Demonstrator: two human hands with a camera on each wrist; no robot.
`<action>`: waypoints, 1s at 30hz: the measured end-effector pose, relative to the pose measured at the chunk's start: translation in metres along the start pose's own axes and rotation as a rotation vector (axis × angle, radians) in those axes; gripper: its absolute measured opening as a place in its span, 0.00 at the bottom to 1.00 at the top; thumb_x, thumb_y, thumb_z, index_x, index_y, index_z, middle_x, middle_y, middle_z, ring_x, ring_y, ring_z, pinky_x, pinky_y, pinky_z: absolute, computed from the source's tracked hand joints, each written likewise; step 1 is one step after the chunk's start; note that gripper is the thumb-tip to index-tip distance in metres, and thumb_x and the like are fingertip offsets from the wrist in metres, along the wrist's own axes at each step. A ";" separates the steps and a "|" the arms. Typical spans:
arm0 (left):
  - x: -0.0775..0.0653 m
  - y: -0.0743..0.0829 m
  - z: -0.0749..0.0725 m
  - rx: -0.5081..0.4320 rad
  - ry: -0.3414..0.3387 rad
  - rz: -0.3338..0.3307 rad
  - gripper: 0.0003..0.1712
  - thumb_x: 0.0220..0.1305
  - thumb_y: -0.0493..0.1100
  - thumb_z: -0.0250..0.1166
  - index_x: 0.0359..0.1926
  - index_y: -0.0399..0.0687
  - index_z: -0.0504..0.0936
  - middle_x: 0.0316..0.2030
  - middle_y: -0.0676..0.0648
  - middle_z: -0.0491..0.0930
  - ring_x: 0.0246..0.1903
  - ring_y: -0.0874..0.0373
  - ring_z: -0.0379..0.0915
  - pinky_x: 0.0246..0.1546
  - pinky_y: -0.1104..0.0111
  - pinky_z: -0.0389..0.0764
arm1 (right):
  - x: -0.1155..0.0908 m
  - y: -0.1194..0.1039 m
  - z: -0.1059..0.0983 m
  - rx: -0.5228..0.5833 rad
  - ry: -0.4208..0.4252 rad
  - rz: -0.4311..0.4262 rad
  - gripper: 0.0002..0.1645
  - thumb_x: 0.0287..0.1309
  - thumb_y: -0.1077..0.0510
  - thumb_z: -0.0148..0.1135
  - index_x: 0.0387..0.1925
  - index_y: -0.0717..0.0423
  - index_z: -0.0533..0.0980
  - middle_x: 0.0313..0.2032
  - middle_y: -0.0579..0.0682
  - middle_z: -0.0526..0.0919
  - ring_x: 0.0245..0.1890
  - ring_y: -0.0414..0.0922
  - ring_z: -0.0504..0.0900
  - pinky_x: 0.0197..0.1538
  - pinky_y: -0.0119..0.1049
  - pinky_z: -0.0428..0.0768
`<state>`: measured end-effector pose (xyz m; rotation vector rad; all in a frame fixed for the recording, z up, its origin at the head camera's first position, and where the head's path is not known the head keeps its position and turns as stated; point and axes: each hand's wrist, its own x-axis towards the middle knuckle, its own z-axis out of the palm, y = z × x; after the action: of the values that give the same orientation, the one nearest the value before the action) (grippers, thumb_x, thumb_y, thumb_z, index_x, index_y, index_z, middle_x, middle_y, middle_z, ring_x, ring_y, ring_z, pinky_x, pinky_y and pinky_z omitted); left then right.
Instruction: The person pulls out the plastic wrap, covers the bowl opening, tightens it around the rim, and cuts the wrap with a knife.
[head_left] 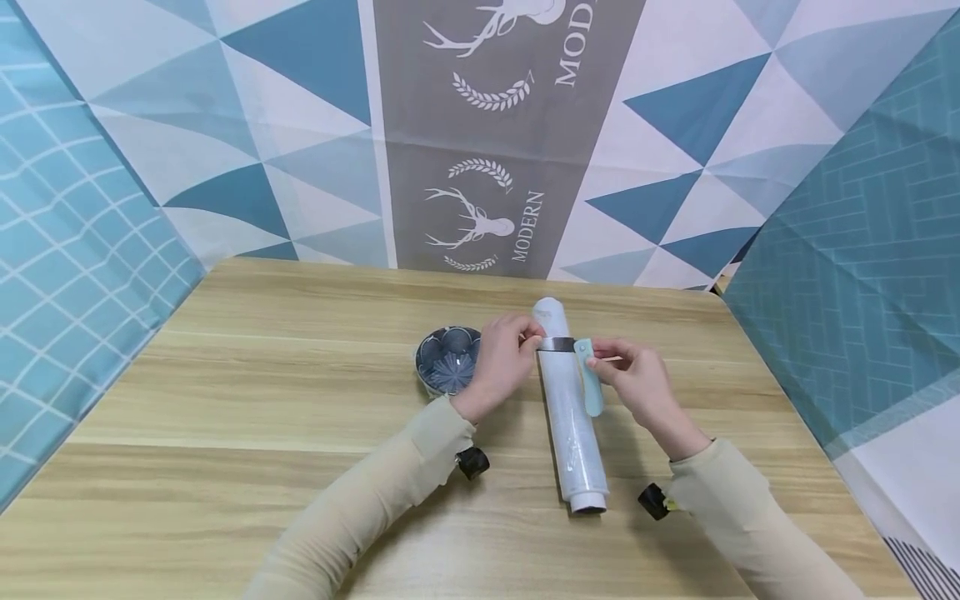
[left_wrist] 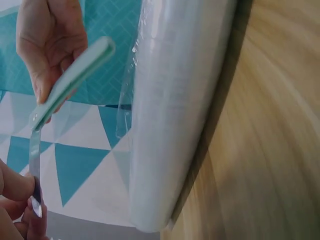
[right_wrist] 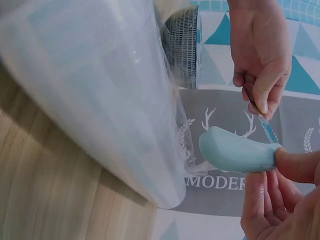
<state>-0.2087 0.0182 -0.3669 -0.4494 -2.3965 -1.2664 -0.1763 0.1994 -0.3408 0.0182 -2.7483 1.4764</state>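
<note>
A folding fruit knife with a mint-green handle and a metal blade is held above a roll of plastic wrap. The blade stands out at an angle from the handle. My left hand pinches the blade near its far end, as the left wrist view shows too. With thumb and fingers, my right hand pinches the handle at its pivot end. The roll lies lengthwise on the table under the knife; a loose edge of film hangs along its side in the right wrist view.
Left of the roll, partly behind my left hand, stands a blue patterned bowl. The wooden table ends at a patterned cloth backdrop, with blue tiled-print cloth on both sides. Black wrist cameras hang under both sleeves.
</note>
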 end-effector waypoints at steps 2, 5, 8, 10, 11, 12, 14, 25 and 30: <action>0.000 0.000 0.002 -0.040 0.013 -0.021 0.03 0.53 0.34 0.62 0.28 0.45 0.81 0.25 0.49 0.78 0.30 0.57 0.72 0.40 0.66 0.70 | 0.001 -0.001 0.001 0.039 0.015 0.010 0.19 0.57 0.60 0.58 0.50 0.65 0.73 0.44 0.58 0.76 0.34 0.37 0.76 0.39 0.28 0.79; -0.002 0.001 0.005 -0.109 0.021 -0.067 0.03 0.54 0.34 0.62 0.29 0.43 0.82 0.26 0.48 0.80 0.27 0.58 0.73 0.33 0.71 0.72 | 0.002 -0.003 0.005 0.110 0.050 0.015 0.18 0.57 0.62 0.57 0.49 0.66 0.72 0.42 0.57 0.75 0.32 0.34 0.75 0.39 0.27 0.79; -0.005 0.001 0.008 -0.147 0.019 -0.115 0.02 0.55 0.35 0.63 0.30 0.43 0.82 0.26 0.47 0.80 0.25 0.59 0.72 0.26 0.75 0.71 | 0.003 -0.004 0.009 0.189 0.076 0.021 0.18 0.56 0.65 0.57 0.48 0.69 0.71 0.39 0.55 0.75 0.29 0.33 0.76 0.38 0.26 0.79; -0.007 0.001 0.009 -0.146 0.018 -0.118 0.03 0.55 0.35 0.62 0.31 0.42 0.82 0.26 0.47 0.79 0.25 0.59 0.72 0.26 0.75 0.71 | 0.003 -0.004 0.012 0.236 0.084 0.027 0.17 0.56 0.67 0.57 0.47 0.71 0.70 0.38 0.53 0.75 0.28 0.33 0.76 0.38 0.28 0.80; -0.007 0.001 0.010 -0.145 0.016 -0.116 0.03 0.55 0.34 0.62 0.31 0.42 0.81 0.26 0.47 0.79 0.25 0.59 0.71 0.25 0.75 0.71 | 0.003 -0.005 0.013 0.252 0.086 0.030 0.17 0.55 0.68 0.57 0.47 0.72 0.70 0.37 0.52 0.74 0.28 0.33 0.76 0.39 0.29 0.80; -0.007 0.001 0.011 -0.147 0.015 -0.112 0.03 0.55 0.34 0.62 0.31 0.42 0.81 0.26 0.47 0.79 0.25 0.59 0.71 0.25 0.75 0.71 | 0.003 -0.005 0.014 0.268 0.090 0.030 0.17 0.55 0.69 0.56 0.47 0.73 0.69 0.36 0.52 0.74 0.28 0.33 0.76 0.39 0.30 0.80; -0.007 0.001 0.013 -0.152 0.005 -0.103 0.03 0.56 0.33 0.61 0.31 0.41 0.80 0.26 0.46 0.78 0.25 0.59 0.70 0.26 0.75 0.70 | 0.003 -0.006 0.016 0.293 0.099 0.028 0.17 0.55 0.70 0.56 0.47 0.74 0.69 0.35 0.51 0.74 0.27 0.32 0.76 0.39 0.31 0.80; -0.013 0.002 0.019 -0.134 -0.040 -0.104 0.03 0.56 0.33 0.61 0.33 0.42 0.77 0.29 0.46 0.76 0.29 0.58 0.72 0.30 0.74 0.71 | 0.001 -0.007 0.024 0.335 0.141 0.016 0.16 0.54 0.73 0.56 0.44 0.74 0.65 0.33 0.50 0.71 0.25 0.31 0.74 0.34 0.25 0.79; -0.014 0.004 0.018 -0.164 -0.084 -0.125 0.02 0.56 0.35 0.62 0.33 0.43 0.78 0.29 0.48 0.79 0.27 0.60 0.72 0.28 0.76 0.72 | 0.002 -0.007 0.026 0.353 0.171 -0.001 0.16 0.53 0.72 0.56 0.44 0.73 0.65 0.34 0.52 0.72 0.25 0.29 0.75 0.34 0.24 0.79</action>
<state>-0.1977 0.0343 -0.3800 -0.4127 -2.4327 -1.5358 -0.1789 0.1737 -0.3494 -0.0962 -2.3272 1.8462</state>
